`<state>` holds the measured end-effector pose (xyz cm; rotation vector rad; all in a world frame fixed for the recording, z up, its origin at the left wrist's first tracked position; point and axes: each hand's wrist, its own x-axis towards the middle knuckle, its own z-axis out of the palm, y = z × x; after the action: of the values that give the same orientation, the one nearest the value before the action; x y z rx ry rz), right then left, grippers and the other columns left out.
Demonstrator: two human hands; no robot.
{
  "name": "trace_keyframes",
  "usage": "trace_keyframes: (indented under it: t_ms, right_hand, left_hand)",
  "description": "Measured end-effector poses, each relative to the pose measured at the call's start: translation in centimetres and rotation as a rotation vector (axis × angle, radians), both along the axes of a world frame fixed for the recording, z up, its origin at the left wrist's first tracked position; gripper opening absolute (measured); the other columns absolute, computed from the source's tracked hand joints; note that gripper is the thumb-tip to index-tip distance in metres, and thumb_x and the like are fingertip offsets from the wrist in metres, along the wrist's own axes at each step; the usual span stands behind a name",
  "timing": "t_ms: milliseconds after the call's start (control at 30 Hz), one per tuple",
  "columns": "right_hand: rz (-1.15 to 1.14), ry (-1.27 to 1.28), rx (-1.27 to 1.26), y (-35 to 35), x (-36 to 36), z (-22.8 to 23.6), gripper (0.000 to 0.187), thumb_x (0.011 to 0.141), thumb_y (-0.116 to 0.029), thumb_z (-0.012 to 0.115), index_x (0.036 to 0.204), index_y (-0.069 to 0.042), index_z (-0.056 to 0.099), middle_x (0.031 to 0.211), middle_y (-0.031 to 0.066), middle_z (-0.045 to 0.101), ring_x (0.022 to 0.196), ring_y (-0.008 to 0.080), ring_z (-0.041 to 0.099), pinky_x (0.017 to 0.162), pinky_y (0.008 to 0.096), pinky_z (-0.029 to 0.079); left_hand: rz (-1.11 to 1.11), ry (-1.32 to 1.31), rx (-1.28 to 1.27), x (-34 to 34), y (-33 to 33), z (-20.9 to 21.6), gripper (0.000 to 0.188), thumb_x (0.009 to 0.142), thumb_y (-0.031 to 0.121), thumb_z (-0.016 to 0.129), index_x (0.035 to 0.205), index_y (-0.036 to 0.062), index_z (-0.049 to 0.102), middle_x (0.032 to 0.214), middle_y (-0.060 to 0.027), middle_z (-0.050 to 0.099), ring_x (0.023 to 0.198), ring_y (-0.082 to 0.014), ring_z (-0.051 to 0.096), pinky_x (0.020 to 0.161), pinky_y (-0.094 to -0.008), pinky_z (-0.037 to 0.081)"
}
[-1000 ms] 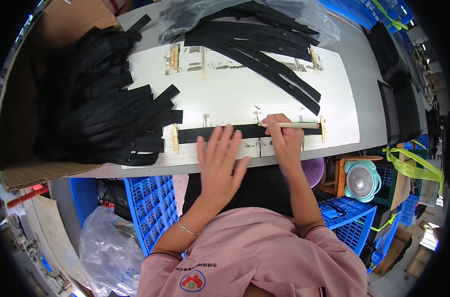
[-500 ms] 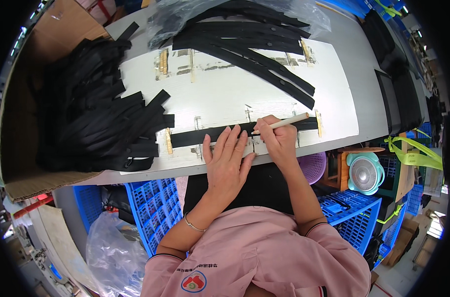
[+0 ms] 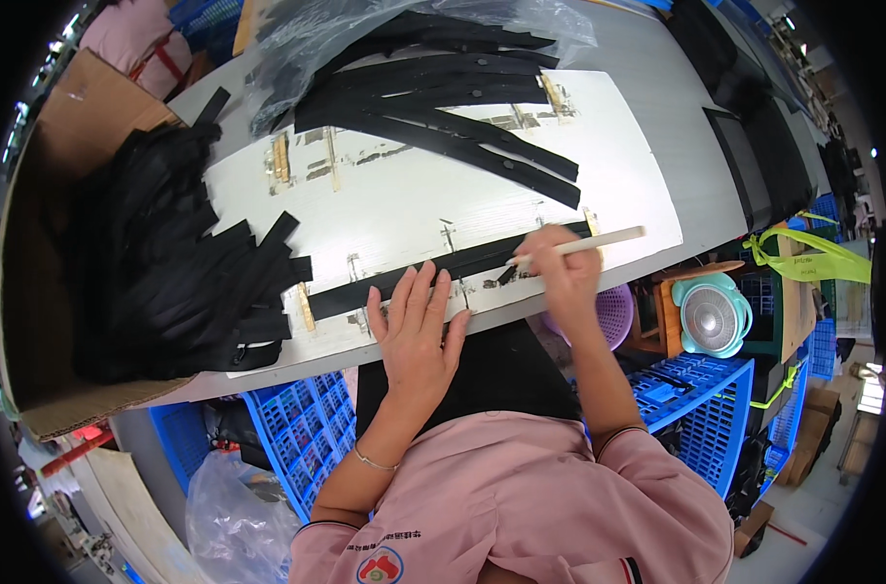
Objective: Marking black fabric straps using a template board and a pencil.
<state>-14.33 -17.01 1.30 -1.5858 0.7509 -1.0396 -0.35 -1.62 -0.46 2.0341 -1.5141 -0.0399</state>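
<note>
A black fabric strip (image 3: 350, 296) lies along the near edge of a white board (image 3: 618, 156), between two yellowish end stops. My left hand (image 3: 412, 336) rests flat with fingers spread, its fingertips pressing on the strip's lower edge. In my right hand (image 3: 568, 271), slightly blurred, is a whitish pencil (image 3: 618, 236), its tip pointing left near the lower edge of the strip. I cannot tell whether the tip touches. More black strips (image 3: 501, 161) lie fanned across the far side of the board.
On the left a cardboard box (image 3: 83, 92) holds a heap of black strips (image 3: 151, 263) that spills onto the board. Clear plastic film (image 3: 268, 88) lies at the back. Below the table edge stand blue crates (image 3: 297, 423), a purple basket (image 3: 613, 316) and a turquoise fan (image 3: 713, 316).
The view has shifted, so the board sits further left and more tilted. My right hand and pencil have turned slightly and moved right relative to my left hand, which still presses the strip.
</note>
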Motion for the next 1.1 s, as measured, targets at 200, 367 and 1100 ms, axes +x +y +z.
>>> trace_keyframes:
  t_ms: [200, 367, 1100]
  right_hand:
    - [-0.167, 0.178, -0.013, -4.5, -3.3, -1.0, 0.022, 0.101, -0.009, 0.058, 0.088, 0.004, 0.071, 0.076, 0.004, 0.066, 0.066, 0.0069, 0.054, 0.061, 0.0234, 0.044]
    - [-0.132, 0.157, -0.004, -4.5, -3.2, -1.4, 0.022, 0.101, -0.01, 0.06, 0.088, 0.004, 0.07, 0.073, 0.0035, 0.062, 0.066, 0.0073, 0.053, 0.06, 0.0242, 0.043]
    - [-0.063, 0.236, -0.12, -4.8, -4.0, -1.8, 0.025, 0.097, -0.016, 0.063, 0.082, 0.003, 0.068, 0.066, 0.0109, 0.066, 0.057, 0.0201, 0.063, 0.056, 0.0325, 0.047]
  left_hand:
    - [0.009, 0.049, -0.018, -0.3, -0.3, 0.2, 0.045, 0.092, 0.02, 0.074, 0.134, 0.0066, 0.065, 0.144, -0.0104, 0.058, 0.137, -0.031, 0.049, 0.121, -0.0537, 0.02]
    - [-0.035, 0.121, -0.12, -2.4, -3.9, 1.3, 0.036, 0.09, 0.014, 0.074, 0.125, 0.007, 0.069, 0.137, -0.0092, 0.063, 0.131, -0.0288, 0.055, 0.119, -0.0525, 0.025]
    - [-0.133, 0.138, -0.249, -5.0, -10.7, -0.3, 0.014, 0.086, 0.007, 0.074, 0.1, 0.0049, 0.072, 0.11, -0.0046, 0.067, 0.108, -0.0249, 0.06, 0.11, -0.0498, 0.037]
